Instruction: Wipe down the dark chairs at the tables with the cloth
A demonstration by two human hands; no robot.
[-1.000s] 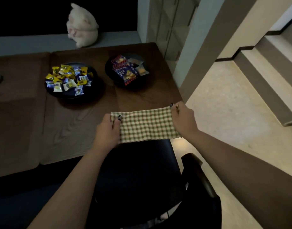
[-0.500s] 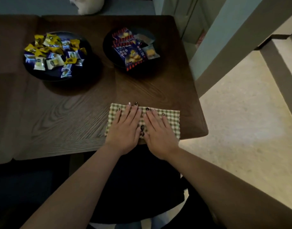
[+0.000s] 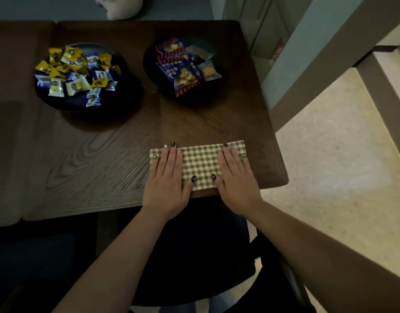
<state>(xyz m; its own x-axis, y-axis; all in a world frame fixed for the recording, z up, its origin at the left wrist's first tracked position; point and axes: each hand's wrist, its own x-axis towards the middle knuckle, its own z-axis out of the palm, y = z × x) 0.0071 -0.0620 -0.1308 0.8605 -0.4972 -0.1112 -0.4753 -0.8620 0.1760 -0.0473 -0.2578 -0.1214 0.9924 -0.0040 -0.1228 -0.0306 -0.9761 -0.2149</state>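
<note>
Currently I am pressing the checked cloth (image 3: 202, 164) flat against the near right corner of the worktop (image 3: 104, 154), with both hands lying palm-down on it. My left hand (image 3: 166, 179) is covering the cloth's left end and my right hand (image 3: 236, 177) its right end, leaving a bare strip of the check pattern showing between them. The fingers of both hands are lying straight and close together, curling around nothing; the thumbs are angling inward onto the near edge of the fabric. I am judging this placement as a flattening or folding step: the cloth is lying as a narrow, even band, and the hard, level surface is giving it something to be smoothed against so it forms a neat pad for wiping.

The dark chair (image 3: 194, 256) is standing directly beneath my forearms, tucked partly under the worktop edge, and the cloth is not touching it. I am therefore assessing the wiping of this chair as not in progress at this point.

Farther back, two dark plates are sitting well apart from the cloth: the left plate (image 3: 58, 99) holding small wrapped sweets, the right plate (image 3: 150, 71) holding snack packets. A pale soft toy (image 3: 120, 6) is showing partly beyond the far edge.
</note>
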